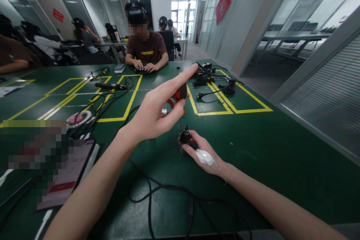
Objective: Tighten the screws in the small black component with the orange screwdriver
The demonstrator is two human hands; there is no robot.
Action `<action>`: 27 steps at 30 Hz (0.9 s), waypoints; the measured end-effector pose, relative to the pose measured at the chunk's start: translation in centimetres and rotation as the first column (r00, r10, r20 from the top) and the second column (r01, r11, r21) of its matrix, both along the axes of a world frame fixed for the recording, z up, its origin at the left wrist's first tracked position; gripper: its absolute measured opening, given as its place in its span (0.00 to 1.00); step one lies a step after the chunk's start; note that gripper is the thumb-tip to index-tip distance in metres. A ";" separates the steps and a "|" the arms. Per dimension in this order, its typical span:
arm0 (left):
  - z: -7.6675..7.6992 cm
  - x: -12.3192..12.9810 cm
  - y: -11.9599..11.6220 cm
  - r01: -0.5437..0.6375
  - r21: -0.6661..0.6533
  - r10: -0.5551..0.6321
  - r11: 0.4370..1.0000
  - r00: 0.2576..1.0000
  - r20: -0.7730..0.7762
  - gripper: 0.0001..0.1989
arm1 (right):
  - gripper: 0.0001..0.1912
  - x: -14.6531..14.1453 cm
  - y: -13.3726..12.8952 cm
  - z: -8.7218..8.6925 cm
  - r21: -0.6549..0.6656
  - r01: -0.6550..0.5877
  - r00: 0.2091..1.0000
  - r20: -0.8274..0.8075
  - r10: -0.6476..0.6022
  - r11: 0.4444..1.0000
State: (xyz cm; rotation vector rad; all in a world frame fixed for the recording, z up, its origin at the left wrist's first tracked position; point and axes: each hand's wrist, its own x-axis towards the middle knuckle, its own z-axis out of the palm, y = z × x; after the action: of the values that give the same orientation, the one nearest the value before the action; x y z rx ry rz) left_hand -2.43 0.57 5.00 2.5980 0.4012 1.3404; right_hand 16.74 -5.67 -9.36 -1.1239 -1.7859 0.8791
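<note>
My left hand (pixel 160 107) grips the red and black handle of a screwdriver (pixel 183 93) between thumb and fingers, its index finger stretched out past the handle. The thin shaft points straight down beside a small black part with a narrow tip (pixel 185 135). That part is held upright between the thumb and fingers of my right hand (pixel 204 152), just above the table. I cannot tell whether the screwdriver's tip touches it. A white patch (pixel 205 157) covers the base of my right thumb. Behind my left fingers a silvery cylinder (pixel 165 111) partly shows.
Black cable (pixel 168 186) loops across the green table (pixel 267 165) before me. A phone (pixel 66 172) and a tape roll (pixel 79 119) lie left. Beyond are a black tool with a cord (pixel 111 86), bundled cables (pixel 206 73) and a co-worker (pixel 146 47) handling something dark.
</note>
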 end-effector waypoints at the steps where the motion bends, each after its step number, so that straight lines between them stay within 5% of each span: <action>1: 0.0 0.0 0.0 -0.009 -0.005 0.009 1.000 1.000 0.007 0.27 | 0.14 0.0 0.0 0.0 -0.003 0.002 1.000 0.003 -0.002 1.000; 9: 0.0 0.0 0.0 -0.089 -0.026 0.089 0.996 0.996 0.013 0.21 | 0.14 0.1 0.0 -0.1 -0.015 0.016 1.000 0.005 -0.016 1.000; 27: -0.3 0.4 0.2 -0.069 -0.067 0.072 0.995 0.997 0.042 0.20 | 0.14 0.1 -0.1 0.0 -0.006 0.007 1.000 0.008 -0.007 1.000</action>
State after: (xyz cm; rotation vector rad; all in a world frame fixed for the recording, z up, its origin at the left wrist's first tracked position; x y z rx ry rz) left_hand -2.00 0.78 4.70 2.5187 0.5247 1.3799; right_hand 16.85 -5.73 -9.32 -1.1384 -1.7855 0.8773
